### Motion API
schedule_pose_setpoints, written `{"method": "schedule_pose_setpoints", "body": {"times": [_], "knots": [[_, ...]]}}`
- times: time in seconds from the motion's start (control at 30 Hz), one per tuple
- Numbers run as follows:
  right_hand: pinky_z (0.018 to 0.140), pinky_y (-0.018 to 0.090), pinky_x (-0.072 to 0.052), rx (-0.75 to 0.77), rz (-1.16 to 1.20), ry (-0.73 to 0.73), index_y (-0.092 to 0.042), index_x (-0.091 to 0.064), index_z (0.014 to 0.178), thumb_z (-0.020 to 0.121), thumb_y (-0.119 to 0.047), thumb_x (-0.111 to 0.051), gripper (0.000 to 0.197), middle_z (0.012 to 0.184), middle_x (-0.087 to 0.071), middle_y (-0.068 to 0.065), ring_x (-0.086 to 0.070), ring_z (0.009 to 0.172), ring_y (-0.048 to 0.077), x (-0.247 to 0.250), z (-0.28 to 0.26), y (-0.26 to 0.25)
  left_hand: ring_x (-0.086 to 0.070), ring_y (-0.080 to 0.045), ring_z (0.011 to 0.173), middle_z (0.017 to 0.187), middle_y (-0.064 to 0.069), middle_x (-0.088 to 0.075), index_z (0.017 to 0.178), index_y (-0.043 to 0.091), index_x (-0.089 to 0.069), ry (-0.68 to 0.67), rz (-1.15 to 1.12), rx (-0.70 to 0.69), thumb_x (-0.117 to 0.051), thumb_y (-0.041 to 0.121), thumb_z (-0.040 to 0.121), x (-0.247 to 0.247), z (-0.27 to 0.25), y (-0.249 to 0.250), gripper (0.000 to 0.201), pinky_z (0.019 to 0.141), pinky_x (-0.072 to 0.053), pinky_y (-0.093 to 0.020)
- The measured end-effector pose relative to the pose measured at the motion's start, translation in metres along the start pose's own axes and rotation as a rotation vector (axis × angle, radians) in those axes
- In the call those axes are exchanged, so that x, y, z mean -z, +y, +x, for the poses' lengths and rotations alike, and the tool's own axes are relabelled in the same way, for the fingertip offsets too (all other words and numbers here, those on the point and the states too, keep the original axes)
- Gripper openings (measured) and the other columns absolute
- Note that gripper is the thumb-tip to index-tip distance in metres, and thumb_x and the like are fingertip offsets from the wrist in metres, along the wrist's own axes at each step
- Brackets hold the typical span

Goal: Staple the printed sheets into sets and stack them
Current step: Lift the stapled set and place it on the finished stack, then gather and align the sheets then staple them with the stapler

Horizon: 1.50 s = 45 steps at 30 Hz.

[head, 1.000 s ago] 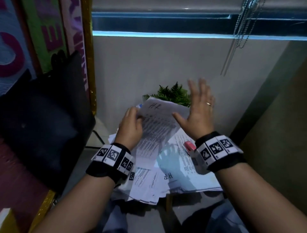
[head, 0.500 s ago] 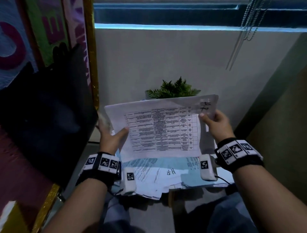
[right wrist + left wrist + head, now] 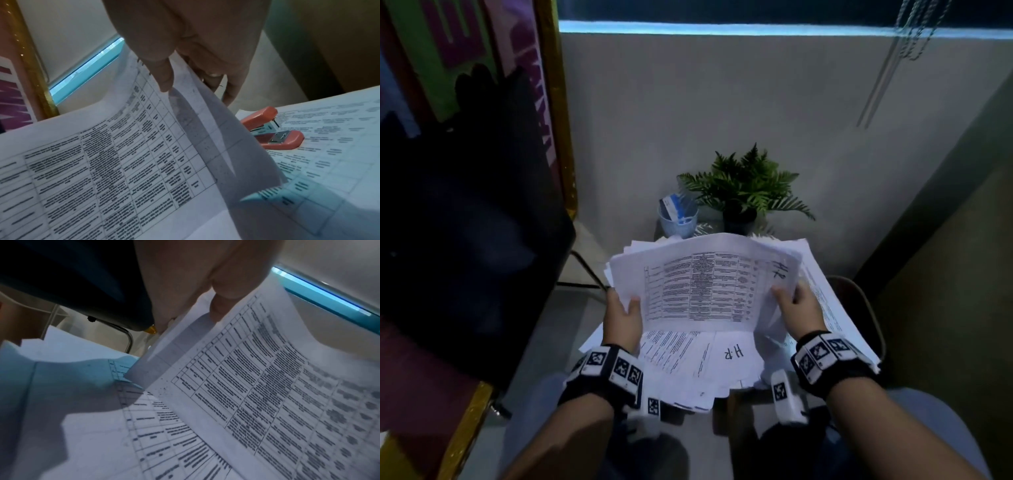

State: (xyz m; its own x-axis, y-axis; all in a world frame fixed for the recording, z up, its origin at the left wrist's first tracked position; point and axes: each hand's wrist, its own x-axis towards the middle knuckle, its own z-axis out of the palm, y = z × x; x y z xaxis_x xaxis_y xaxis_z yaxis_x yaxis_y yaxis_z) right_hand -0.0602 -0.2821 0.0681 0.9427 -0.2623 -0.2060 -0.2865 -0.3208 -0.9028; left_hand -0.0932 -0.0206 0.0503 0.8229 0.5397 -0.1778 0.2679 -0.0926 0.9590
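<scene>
A small table (image 3: pixel 859 291) stands against a pale wall (image 3: pixel 722 113), almost wholly covered by a loose pile of printed sheets (image 3: pixel 698 363) that fans out over its near edge; one sheet in the pile bears the handwritten letters "H-R". At 12 o'clock from the pile, against the wall, sits a potted fern (image 3: pixel 746 188), and just beside it at its 9 o'clock a pale blue cup (image 3: pixel 677 222) with small items in it. A dark chair (image 3: pixel 465 222) fills the 9 o'clock side of the head view, with a gold-framed colourful poster (image 3: pixel 482 41) behind it. A bright strip of window (image 3: pixel 756 27) runs along the top of the wall, and blind cords (image 3: pixel 914 31) hang at 1 o'clock.

Both hands hold one set of sheets (image 3: pixel 705 284) lifted above the pile, printed with a table and marked "HR" at its right corner. The left hand (image 3: pixel 621 322) pinches the left edge, thumb on the printed face and fingers (image 3: pixel 174 288) behind the paper. The right hand (image 3: pixel 799 311) pinches the right edge the same way, thumb on top near the "HR" mark and fingers (image 3: pixel 232 84) curled under; a ring shows on one of them. Both grips are narrow, closed onto the paper's thickness. The set curves upward between them.

In the right wrist view a salmon-pink stapler (image 3: pixel 273 129) lies on the pile at 4 o'clock of the right hand, apart from it.
</scene>
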Motion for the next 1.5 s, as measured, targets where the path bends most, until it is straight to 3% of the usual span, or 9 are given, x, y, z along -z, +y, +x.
{"method": "schedule_pose_setpoints", "body": {"times": [0.27,0.4,0.53,0.67,0.77,0.93,1.07,1.2,1.5], "knots": [[0.087,0.036,-0.05,0.058,-0.005,-0.115,-0.021,-0.062,0.093,0.092,-0.017,-0.058,0.006,0.099,-0.069,0.004,-0.063,0.093,0.022,0.02,0.02,-0.026,-0.052,-0.028,0.11,0.126,-0.011,-0.052,0.128,0.016,-0.032,-0.062,0.278,0.007,-0.063,0.023,0.081,0.025,0.045,0.016,0.056,0.097,-0.041,-0.04],[0.077,0.028,-0.053,0.027,0.002,-0.248,-0.02,-0.064,0.094,0.092,-0.015,-0.059,0.008,0.092,-0.069,-0.001,-0.065,0.087,0.016,0.019,0.017,-0.03,-0.015,-0.027,0.142,0.154,-0.01,-0.019,0.146,0.018,-0.024,0.11,0.652,-0.46,-0.06,0.048,0.073,0.013,0.023,0.064,0.087,0.117,-0.007,-0.043],[0.05,0.009,-0.046,0.007,0.051,-0.358,-0.014,-0.063,0.102,0.092,-0.01,-0.058,0.011,0.087,-0.067,-0.003,-0.062,0.074,0.005,0.012,0.013,-0.029,-0.04,-0.024,0.13,0.143,-0.002,-0.044,0.141,0.026,-0.036,-0.382,0.768,-0.772,-0.047,0.043,0.092,-0.03,-0.001,0.102,0.053,0.108,-0.031,-0.041],[0.072,0.024,-0.052,0.051,-0.105,-0.387,-0.027,-0.067,0.095,0.088,-0.027,-0.064,0.007,0.088,-0.07,-0.012,-0.066,0.086,0.013,0.003,0.019,-0.019,-0.056,-0.02,0.111,0.125,0.004,-0.06,0.132,0.033,-0.043,-0.542,0.864,-0.731,-0.042,0.03,0.098,-0.062,-0.002,0.102,0.035,0.082,-0.043,-0.031],[0.088,0.041,-0.053,0.041,-0.136,-0.422,-0.028,-0.068,0.091,0.08,-0.035,-0.069,0.013,0.091,-0.073,-0.007,-0.068,0.091,0.018,0.004,0.029,-0.012,-0.056,-0.021,0.11,0.122,0.001,-0.062,0.13,0.029,-0.051,-0.505,0.782,-0.712,-0.044,0.023,0.097,-0.073,0.001,0.092,0.033,0.086,-0.043,-0.031],[0.057,0.013,-0.046,-0.037,0.006,-0.126,-0.018,-0.061,0.098,0.079,-0.021,-0.074,0.023,0.092,-0.06,0.001,-0.056,0.071,0.012,0.029,0.053,-0.008,-0.055,-0.019,0.115,0.126,-0.001,-0.061,0.132,0.023,-0.054,-0.48,0.672,-0.657,-0.049,0.017,0.096,-0.079,0.01,0.075,0.036,0.095,-0.04,-0.026],[0.092,0.033,-0.047,-0.138,-0.495,-0.102,-0.014,-0.052,0.124,0.073,-0.042,-0.075,0.063,0.124,-0.056,0.01,-0.057,0.108,0.025,0.038,0.084,0.018,-0.059,-0.02,0.1,0.105,-0.004,-0.066,0.131,0.024,-0.056,-0.486,0.623,-0.624,-0.05,0.015,0.096,-0.08,0.014,0.064,0.037,0.087,-0.044,-0.028],[0.079,0.029,-0.049,-0.197,-0.742,-0.291,-0.008,-0.054,0.122,0.076,-0.041,-0.074,0.06,0.113,-0.064,0.012,-0.063,0.095,0.027,0.021,0.089,0.041,-0.059,-0.021,0.093,0.094,-0.002,-0.063,0.131,0.022,-0.056,-0.493,0.598,-0.61,-0.05,0.014,0.096,-0.079,0.012,0.062,0.037,0.083,-0.045,-0.029],[0.072,0.027,-0.037,-0.21,-0.532,-0.061,0.0,-0.047,0.12,0.09,-0.029,-0.055,0.042,0.115,-0.059,0.02,-0.057,0.096,0.031,0.019,0.081,0.02,-0.063,-0.021,0.089,0.091,0.0,-0.069,0.119,0.028,-0.062,-0.463,0.544,-0.542,-0.053,0.018,0.094,-0.07,0.006,0.069,0.028,0.077,-0.046,-0.027]]}}
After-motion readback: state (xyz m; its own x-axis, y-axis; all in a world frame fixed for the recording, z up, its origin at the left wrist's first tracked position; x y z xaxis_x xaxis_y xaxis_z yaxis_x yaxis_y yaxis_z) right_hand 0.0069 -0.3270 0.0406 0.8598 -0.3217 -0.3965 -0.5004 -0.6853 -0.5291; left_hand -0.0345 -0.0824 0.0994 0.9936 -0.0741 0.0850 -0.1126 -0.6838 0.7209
